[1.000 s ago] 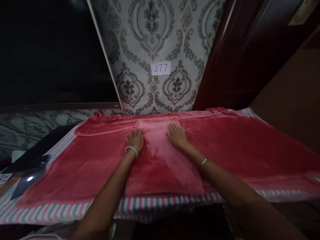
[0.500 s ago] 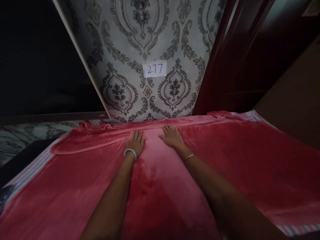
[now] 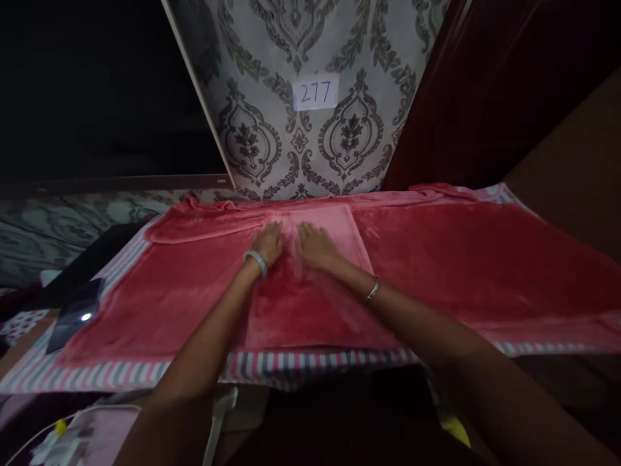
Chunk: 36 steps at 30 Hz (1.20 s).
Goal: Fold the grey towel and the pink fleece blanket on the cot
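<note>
A folded pink cloth lies flat on a wider red plush blanket that covers the table. My left hand rests palm down on the far part of the folded cloth, fingers stretched out, a white bangle on its wrist. My right hand lies flat right beside it, fingers extended, with a thin bracelet on the wrist. Both hands press on the cloth near its far edge and hold nothing.
A striped cloth shows under the blanket along the near edge. A dark flat object with a small light lies at the left. A patterned wall carries a paper label reading 277. A dark red door stands at the right.
My hands have slid closer together on the far part of the folded cloth. The view has pulled back and the table's near edge shows again.
</note>
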{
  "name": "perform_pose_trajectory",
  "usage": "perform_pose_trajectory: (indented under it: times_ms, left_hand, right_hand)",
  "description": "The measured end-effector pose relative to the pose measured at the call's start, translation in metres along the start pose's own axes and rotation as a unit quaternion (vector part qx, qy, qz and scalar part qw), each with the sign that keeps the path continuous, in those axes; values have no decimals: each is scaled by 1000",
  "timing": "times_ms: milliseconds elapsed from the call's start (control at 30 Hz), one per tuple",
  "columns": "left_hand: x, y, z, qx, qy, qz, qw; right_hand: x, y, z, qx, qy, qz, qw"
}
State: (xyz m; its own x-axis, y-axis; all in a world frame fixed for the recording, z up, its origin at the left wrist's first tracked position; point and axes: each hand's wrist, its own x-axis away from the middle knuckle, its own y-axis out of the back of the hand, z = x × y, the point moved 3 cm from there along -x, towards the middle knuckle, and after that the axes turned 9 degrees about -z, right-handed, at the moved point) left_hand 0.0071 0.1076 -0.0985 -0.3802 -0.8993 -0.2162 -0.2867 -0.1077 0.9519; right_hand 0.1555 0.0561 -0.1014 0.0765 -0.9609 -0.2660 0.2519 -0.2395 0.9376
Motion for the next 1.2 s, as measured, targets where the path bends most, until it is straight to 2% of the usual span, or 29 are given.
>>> perform_pose_trajectory:
  times_ms: [100, 200, 300, 400, 500, 567, 633, 700, 800, 867, 933, 1033, 1200]
  left_hand:
    - [60, -9, -4, -9, -23, 0, 1000]
    - [95, -21, -3, -35, 0, -1, 999]
    - [102, -26, -4, -50, 1, 6, 999]
    - [98, -27, -6, -54, -2, 10, 998]
    - [95, -24, -7, -47, 1, 8, 999]
    - [94, -20, -6, -33, 4, 18, 999]
    - [94, -12, -7, -13, 11, 41, 999]
    - [100, -1, -10, -3, 14, 44, 999]
    - [120, 10, -28, -12, -28, 1, 1000]
    - [140, 6, -44, -29, -62, -7, 998]
    - [156, -4, -55, -52, -68, 3, 996]
    - [167, -17, -60, -77, -55, 10, 995]
    - [163, -20, -58, -82, -62, 7, 995]
  right_hand:
    - [32, -16, 50, -20, 46, 26, 998]
    - [52, -27, 59, -14, 46, 42, 998]
    - [70, -24, 32, 8, 24, 25, 999]
    - [98, -11, -16, 48, -37, 23, 998]
    - [129, 7, -63, 79, -103, 42, 991]
    - [144, 19, -82, 82, -137, 66, 985]
    - [150, 29, -82, 77, -160, 67, 982]
    - [147, 34, -63, 68, -152, 34, 985]
    - [141, 27, -10, 35, -55, -17, 998]
    - [141, 13, 21, 8, 16, -19, 1000]
    - [145, -1, 33, -7, 48, -4, 999]
    - [157, -11, 15, 1, 40, 12, 999]
    - [183, 4, -44, 31, -31, 13, 999]
